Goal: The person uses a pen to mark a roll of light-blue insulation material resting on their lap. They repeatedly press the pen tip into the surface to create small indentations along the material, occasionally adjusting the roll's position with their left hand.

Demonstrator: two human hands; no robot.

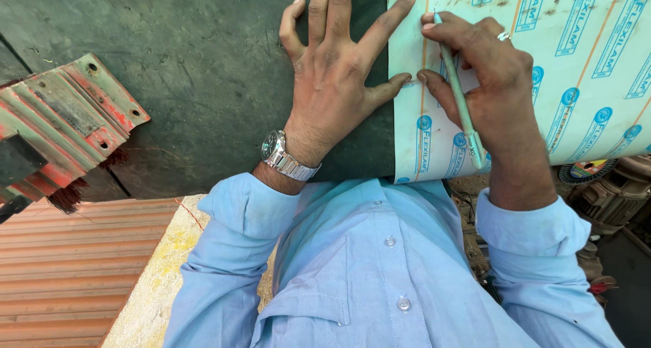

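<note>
The right hand (491,77) is closed around a pale green pencil (461,100), pinching it between thumb and forefinger, the other fingers curled beside it; a ring sits on one finger. The pencil's tip touches the laminate sheet (590,70) near its left edge, and its shaft slants back toward the near side, lying across the hand. The wrist bends inward from a light blue sleeve (536,253).

The left hand (336,70) holds nothing: it lies flat and spread, palm down, on the dark green tabletop (190,70). Its forefinger and thumb reach right onto the sheet's left edge, pressing it, just beside the pencil tip. A metal wristwatch (285,157) sits on that wrist.

The sheet, pale with blue printed marks and orange lines, lies on the right part of the tabletop, stretching out of view far right. A red and green metal piece (64,124) rests on the left.
</note>
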